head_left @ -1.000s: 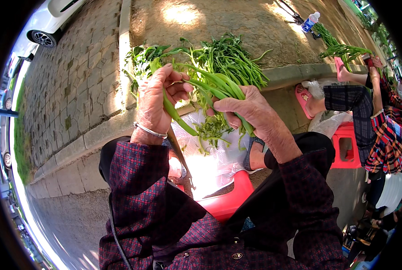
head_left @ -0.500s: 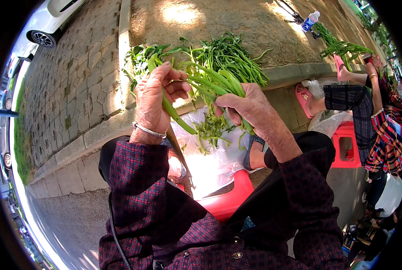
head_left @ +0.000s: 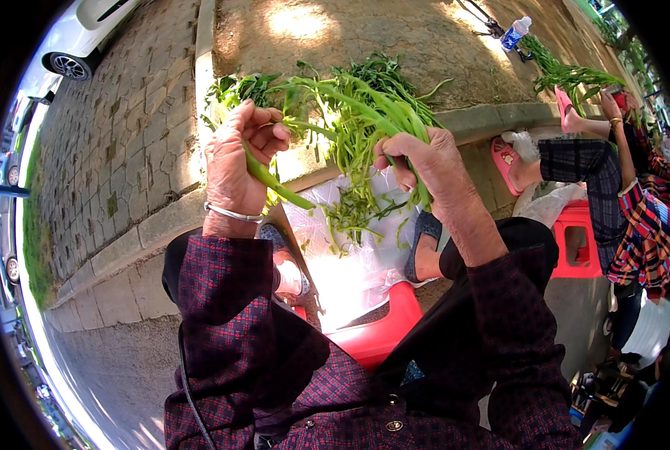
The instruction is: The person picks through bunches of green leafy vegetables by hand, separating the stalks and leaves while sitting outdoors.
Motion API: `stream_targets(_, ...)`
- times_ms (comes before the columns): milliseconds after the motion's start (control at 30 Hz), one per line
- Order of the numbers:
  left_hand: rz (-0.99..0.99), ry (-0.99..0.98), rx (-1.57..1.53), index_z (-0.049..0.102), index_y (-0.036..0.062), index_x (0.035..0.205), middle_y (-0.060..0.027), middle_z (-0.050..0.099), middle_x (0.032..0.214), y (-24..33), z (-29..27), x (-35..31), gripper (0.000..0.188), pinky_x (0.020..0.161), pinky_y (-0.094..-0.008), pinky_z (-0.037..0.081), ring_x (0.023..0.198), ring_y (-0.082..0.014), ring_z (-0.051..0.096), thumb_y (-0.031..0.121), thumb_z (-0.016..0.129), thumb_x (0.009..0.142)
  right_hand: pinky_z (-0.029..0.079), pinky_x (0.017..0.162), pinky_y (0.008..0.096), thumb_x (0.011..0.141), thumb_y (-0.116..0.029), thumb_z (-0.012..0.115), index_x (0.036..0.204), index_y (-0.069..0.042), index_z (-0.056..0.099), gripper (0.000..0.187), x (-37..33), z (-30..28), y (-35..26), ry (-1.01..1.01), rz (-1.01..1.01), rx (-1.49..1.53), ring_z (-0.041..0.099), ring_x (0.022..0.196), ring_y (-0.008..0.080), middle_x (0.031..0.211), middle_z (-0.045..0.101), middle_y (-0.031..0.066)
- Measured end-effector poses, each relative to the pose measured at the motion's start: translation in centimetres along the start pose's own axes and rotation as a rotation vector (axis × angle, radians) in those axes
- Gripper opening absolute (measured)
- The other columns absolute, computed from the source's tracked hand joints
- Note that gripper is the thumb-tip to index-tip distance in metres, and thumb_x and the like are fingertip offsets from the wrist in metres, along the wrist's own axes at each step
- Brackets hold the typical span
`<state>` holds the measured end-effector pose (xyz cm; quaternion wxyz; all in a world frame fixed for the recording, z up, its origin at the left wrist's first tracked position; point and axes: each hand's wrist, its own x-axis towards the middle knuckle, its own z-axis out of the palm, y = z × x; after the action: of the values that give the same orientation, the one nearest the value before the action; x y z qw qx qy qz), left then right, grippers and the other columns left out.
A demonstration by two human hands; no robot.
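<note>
My left hand [head_left: 237, 161] is closed around a thick green stalk [head_left: 275, 185] whose lower end sticks out below the fist; a silver bangle [head_left: 232, 214] circles that wrist. My right hand [head_left: 423, 166] grips a bundle of long green leafy stems [head_left: 365, 120] that arches between both hands. Loose green trimmings [head_left: 353, 214] lie on a clear plastic sheet [head_left: 342, 262] spread between my feet. More leafy greens [head_left: 383, 75] are piled on the dirt behind the stone kerb [head_left: 485, 120].
I sit on a red plastic stool [head_left: 376, 334]. A second person in checked clothing [head_left: 635, 217] sits to the right on another red stool [head_left: 575, 240], beside a further pile of greens [head_left: 567, 75] and a water bottle [head_left: 516, 31]. A white car [head_left: 95, 30] stands at the upper left, by brick paving.
My left hand has shifted slightly on the stalk and the bundle has spread a little between the hands. Otherwise little differs.
</note>
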<state>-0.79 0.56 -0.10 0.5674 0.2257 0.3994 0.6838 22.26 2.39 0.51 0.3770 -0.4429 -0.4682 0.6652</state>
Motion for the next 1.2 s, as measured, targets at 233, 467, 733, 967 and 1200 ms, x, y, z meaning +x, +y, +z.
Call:
stream_targets(233,-0.100,-0.073,0.057,0.058,0.0005,0.080,-0.0125,0.063,0.078,-0.8,1.2,-0.7,0.024,0.055,-0.0299,0.051,0.060,-0.0190,0.061,0.022,0.054,0.090,0.034,0.038,0.0253,0.074,-0.017,0.061,0.069,0.001,0.061,0.018,0.2,0.0,0.7,0.021,0.009,-0.287,0.043,0.041,0.0070,0.051,0.050,0.0006)
stream_targets(467,-0.184,-0.162,0.131,0.055,0.0049,0.080,-0.0106,0.063,0.082,-0.9,1.3,-1.1,0.023,0.058,-0.0292,0.048,0.064,-0.0166,0.060,0.024,0.051,0.093,0.034,0.040,0.0269,0.072,-0.017,0.061,0.071,0.002,0.061,0.019,-0.3,0.3,0.0,-0.001,0.015,-0.395,0.043,0.045,0.0067,0.053,0.048,-0.0012)
stream_targets(733,-0.215,-0.150,0.148,0.056,0.0053,0.079,-0.0099,0.063,0.081,-1.0,1.6,-1.3,0.024,0.057,-0.0290,0.048,0.062,-0.0163,0.060,0.024,0.051,0.093,0.035,0.041,0.0271,0.072,-0.017,0.061,0.074,0.003,0.062,0.020,-0.3,0.2,0.1,-0.017,0.045,-0.435,0.043,0.045,0.0074,0.054,0.049,-0.0009)
stream_targets(967,-0.249,-0.130,0.129,0.056,0.0057,0.079,-0.0091,0.063,0.080,-1.2,2.0,-1.6,0.024,0.059,-0.0287,0.048,0.063,-0.0159,0.060,0.024,0.051,0.093,0.033,0.038,0.0232,0.074,-0.013,0.064,0.075,0.000,0.064,0.014,-0.5,0.6,-0.2,-0.083,0.040,-0.179,0.043,0.043,0.0056,0.055,0.053,-0.0005)
stream_targets(1200,-0.249,-0.094,0.132,0.056,0.0054,0.079,-0.0089,0.063,0.081,-1.2,2.1,-1.6,0.024,0.060,-0.0290,0.048,0.065,-0.0160,0.060,0.025,0.051,0.093,0.033,0.038,0.0185,0.080,-0.013,0.063,0.093,0.000,0.063,0.018,-0.3,0.6,-0.2,-0.194,0.075,-0.054,0.041,0.041,0.0039,0.071,0.065,0.0062)
